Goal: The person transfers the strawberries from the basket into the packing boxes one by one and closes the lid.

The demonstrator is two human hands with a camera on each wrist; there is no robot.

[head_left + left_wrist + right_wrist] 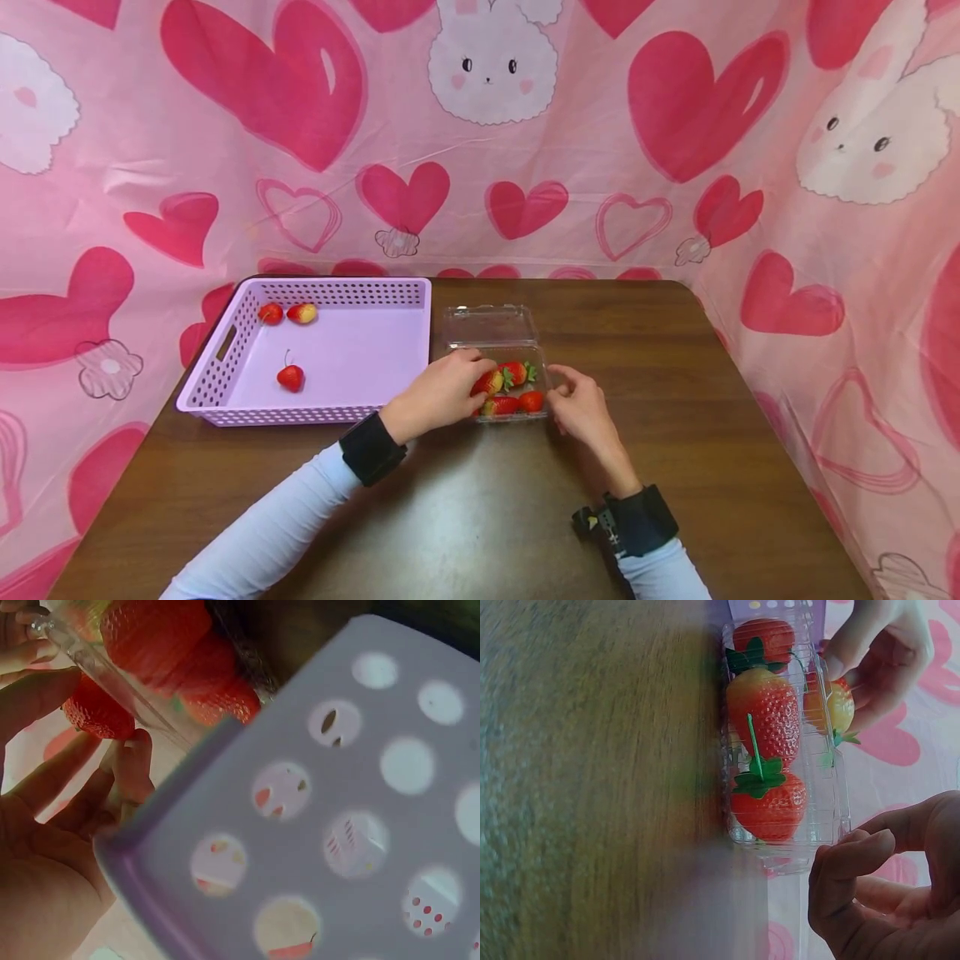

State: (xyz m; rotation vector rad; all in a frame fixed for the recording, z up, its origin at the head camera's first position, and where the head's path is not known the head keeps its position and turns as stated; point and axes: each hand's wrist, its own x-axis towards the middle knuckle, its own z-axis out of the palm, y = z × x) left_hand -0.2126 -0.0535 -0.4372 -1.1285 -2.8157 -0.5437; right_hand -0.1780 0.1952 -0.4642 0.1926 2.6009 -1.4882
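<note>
A clear plastic clamshell container (pixel 491 327) lies with its lid folded back, holding several red strawberries (pixel 531 402). My left hand (pixel 441 392) pinches a red-and-yellow strawberry (pixel 840 706) between thumb and fingers at the container's left side. In the left wrist view the pinched strawberry (pixel 97 709) shows just beside the clear rim, partly covered by fingers. On the opposite side, my right hand (pixel 587 410) grips the container's rim near a corner, thumb against bent fingers in the right wrist view. Strawberries with green leaves (pixel 763 802) show through the clear wall.
A lilac perforated basket (pixel 352 354) stands left of the container. Inside are a red fruit with a thin stem (pixel 291 377), a red-and-yellow strawberry (pixel 302 313) and another red fruit (pixel 271 313). Pink heart-patterned cloth (pixel 465 150) hangs behind the wooden table (pixel 637 333).
</note>
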